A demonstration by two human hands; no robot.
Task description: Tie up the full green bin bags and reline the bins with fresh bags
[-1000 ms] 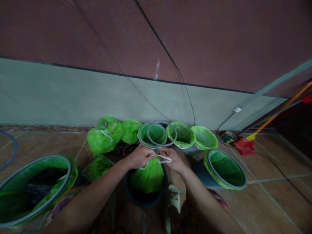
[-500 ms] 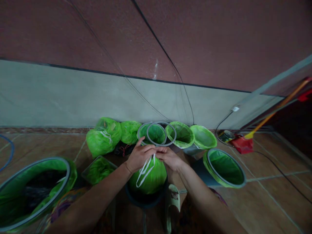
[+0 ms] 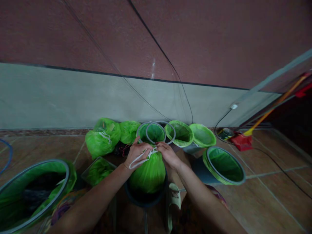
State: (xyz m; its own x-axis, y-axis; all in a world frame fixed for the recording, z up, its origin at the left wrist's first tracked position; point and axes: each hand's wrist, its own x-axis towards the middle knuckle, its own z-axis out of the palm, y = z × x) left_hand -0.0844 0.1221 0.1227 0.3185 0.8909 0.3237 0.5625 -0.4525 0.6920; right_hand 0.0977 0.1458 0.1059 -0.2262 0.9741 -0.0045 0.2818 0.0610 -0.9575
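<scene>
White cord (image 3: 141, 162) trails over the left hand (image 3: 136, 154), whose fingertips close at the neck of the green bag (image 3: 149, 175); the right hand (image 3: 168, 154) grips there too — likely keeping it gathered. The bag sits in the bin (image 3: 146, 204), perhaps for support — a tied bag (image 3: 103, 138) rests beyond.

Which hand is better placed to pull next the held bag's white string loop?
Probably the left hand: the white string loop hangs on its side, near its wrist. The right hand is at the other side of the neck of the green bag, farther from the loop.
</scene>
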